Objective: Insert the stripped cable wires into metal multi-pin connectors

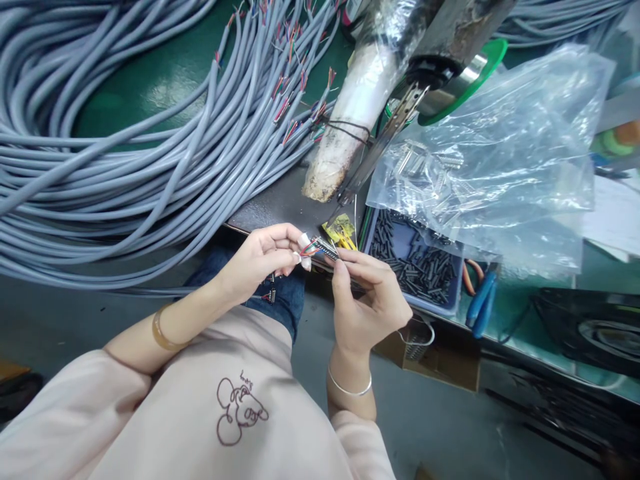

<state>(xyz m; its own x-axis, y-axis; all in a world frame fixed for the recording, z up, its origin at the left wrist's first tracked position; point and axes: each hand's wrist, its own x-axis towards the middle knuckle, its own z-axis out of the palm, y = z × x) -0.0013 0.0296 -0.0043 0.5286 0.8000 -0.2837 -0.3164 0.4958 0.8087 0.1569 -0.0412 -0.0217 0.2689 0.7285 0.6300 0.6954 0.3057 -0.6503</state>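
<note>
My left hand [270, 257], with white coverings on the thumb and a fingertip, pinches the thin coloured wires [310, 249] of a cable end. A small multi-pin connector [326, 249] is gripped between the thumb and fingers of my right hand [367, 287]. The wires meet the connector between both hands, at the bench edge; whether each wire is joined cannot be made out. Just above them, a soldering iron [383, 143] points down from a wrapped support [345, 120]. A yellow piece [341, 232] with dark marks lies right behind the connector.
Grey cables [150, 153] with stripped ends cover the bench's left side. A solder spool [465, 87] stands behind the iron. At right are a bin [457, 293] of black tubes, a clear bag [505, 160] of metal parts, and blue-handled pliers [483, 303]. Connectors [270, 293] hang near my lap.
</note>
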